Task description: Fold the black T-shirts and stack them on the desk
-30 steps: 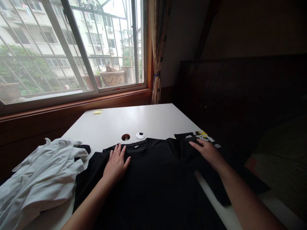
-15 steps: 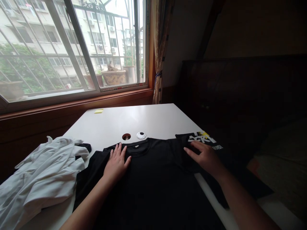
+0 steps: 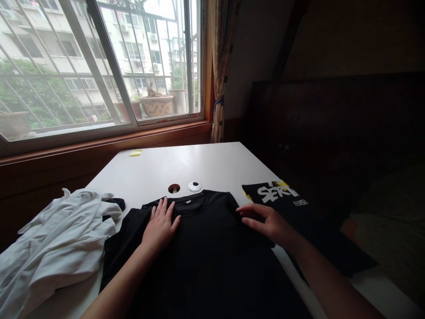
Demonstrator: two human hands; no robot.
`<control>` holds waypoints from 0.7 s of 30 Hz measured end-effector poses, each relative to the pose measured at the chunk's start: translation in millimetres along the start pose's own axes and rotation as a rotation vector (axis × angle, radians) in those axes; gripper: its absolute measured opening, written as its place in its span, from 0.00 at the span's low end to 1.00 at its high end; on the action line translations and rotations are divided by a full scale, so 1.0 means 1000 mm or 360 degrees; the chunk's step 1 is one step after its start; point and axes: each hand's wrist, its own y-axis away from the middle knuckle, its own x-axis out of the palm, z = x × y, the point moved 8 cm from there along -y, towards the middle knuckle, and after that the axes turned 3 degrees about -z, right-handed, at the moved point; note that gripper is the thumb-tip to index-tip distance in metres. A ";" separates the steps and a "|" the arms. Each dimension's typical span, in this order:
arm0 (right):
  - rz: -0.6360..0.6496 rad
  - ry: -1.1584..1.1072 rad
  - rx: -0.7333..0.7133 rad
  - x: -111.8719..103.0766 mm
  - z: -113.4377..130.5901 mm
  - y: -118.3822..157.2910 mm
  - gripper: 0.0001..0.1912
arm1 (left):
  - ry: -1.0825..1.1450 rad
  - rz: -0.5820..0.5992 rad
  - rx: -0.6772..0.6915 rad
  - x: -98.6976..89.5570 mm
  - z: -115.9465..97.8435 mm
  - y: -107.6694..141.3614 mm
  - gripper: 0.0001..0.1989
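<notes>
A black crew-neck T-shirt (image 3: 206, 261) lies spread out in front of me, its collar toward the window. My left hand (image 3: 162, 225) rests flat on its left shoulder beside the collar, fingers stretched out. At the shirt's right shoulder and sleeve is my right hand (image 3: 268, 223), with thumb and fingers curved and apart at the cloth. To the right of that hand lies a second dark garment (image 3: 318, 230) with white lettering and yellow patches. The lower part of the black shirt fades into shadow.
A crumpled pile of white clothing (image 3: 66, 248) lies to the left on the white table (image 3: 186, 164). A round hole (image 3: 174, 188) and a loose round cover (image 3: 195, 186) sit beyond the collar. A yellow note (image 3: 135, 153) is near the far edge, below a barred window (image 3: 159, 66).
My right hand has moved left, from over the printed garment to the black shirt's right shoulder. The sleeve there has shifted inward, uncovering more lettering. My left hand stays in place.
</notes>
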 end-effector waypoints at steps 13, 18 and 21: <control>0.0015 0.0730 0.0019 -0.015 -0.037 -0.011 0.13 | -0.0022 0.0078 -0.0025 -0.002 -0.001 -0.001 0.31; 0.0559 0.0732 0.0348 0.000 -0.067 0.004 0.12 | -0.0033 0.0110 -0.0027 -0.002 -0.002 0.000 0.31; 0.0607 0.0709 0.0475 -0.004 -0.081 0.008 0.12 | -0.0034 0.0082 -0.0025 -0.002 -0.001 0.000 0.31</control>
